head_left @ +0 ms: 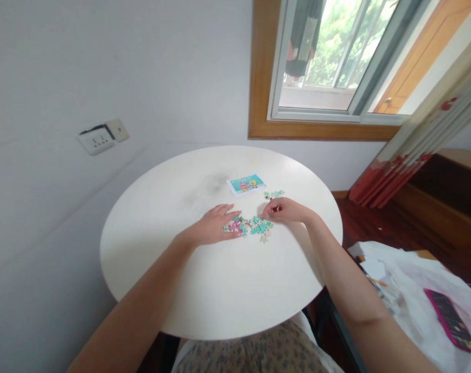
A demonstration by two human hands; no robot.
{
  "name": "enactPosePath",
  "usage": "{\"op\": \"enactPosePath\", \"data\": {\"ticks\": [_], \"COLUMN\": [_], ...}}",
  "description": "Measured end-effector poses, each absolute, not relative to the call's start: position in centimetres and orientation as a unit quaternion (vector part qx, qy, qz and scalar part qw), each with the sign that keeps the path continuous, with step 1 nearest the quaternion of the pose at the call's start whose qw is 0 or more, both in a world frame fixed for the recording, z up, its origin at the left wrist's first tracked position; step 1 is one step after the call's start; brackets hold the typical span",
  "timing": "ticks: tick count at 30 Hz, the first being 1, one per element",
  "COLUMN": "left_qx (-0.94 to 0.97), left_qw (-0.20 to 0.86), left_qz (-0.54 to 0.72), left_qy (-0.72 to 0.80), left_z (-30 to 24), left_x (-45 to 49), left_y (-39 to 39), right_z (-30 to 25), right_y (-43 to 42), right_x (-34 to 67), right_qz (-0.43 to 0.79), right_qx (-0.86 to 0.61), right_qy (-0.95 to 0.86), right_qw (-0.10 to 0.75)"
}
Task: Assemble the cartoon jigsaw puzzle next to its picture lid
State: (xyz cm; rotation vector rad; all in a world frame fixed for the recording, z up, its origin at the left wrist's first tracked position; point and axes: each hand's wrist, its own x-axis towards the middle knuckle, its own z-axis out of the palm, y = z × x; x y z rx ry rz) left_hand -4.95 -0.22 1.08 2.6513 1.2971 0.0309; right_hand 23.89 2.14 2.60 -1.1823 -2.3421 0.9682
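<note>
Small jigsaw puzzle pieces [260,226], mostly turquoise with some pink and pale ones, lie in a loose heap on the white round table [219,290]. My left hand [210,226] rests at the heap's left side, fingers spread around and touching pieces. At the upper right of the heap, my right hand [285,210] has thumb and fingertips pinched together; whatever is between them is too small to make out. Just beyond it sits a smaller group of turquoise pieces [274,195]. Behind the heap lies a flat picture card [246,184] with cartoon figures on turquoise.
A wall with a socket [97,139] stands left of the table, and a window [328,62] is behind it. To the right, a phone with a pink edge [451,318] lies on white plastic sheeting [410,280]. A curtain [422,134] hangs at the right.
</note>
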Motion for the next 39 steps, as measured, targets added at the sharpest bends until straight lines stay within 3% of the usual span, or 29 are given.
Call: {"op": "enactPosePath", "data": {"ticks": [3,7,24,28,33,39], "left_qx": [0.892,0.891,0.893,0.893,0.893,0.896], "left_qw": [0.097,0.094,0.087,0.090,0.093,0.090], "left_qz": [0.005,-0.001,-0.002,0.001,0.000,0.003], "left_qy": [0.442,0.444,0.441,0.442,0.441,0.436], "left_z": [1.3,1.4,1.3,1.4,1.4,1.1], "left_x": [-4.8,-4.8,-4.8,-4.8,-4.8,-5.0], "left_y": [-0.3,-0.5,-0.3,-0.4,-0.4,-0.1], "right_z": [2.9,2.7,2.9,2.7,1.5,0.2], "right_y": [1.5,1.5,1.1,1.7,3.9,5.4], "right_x": [23.6,23.4,22.9,23.3,24.9,25.9], "right_qz": [0.410,0.416,0.440,0.443,0.294,0.084], "right_qx": [-0.384,-0.377,-0.377,-0.392,-0.530,-0.623], "right_qy": [-0.817,-0.820,-0.807,-0.791,-0.750,-0.749], "right_qw": [0.128,0.117,0.115,0.154,0.266,0.209]}}
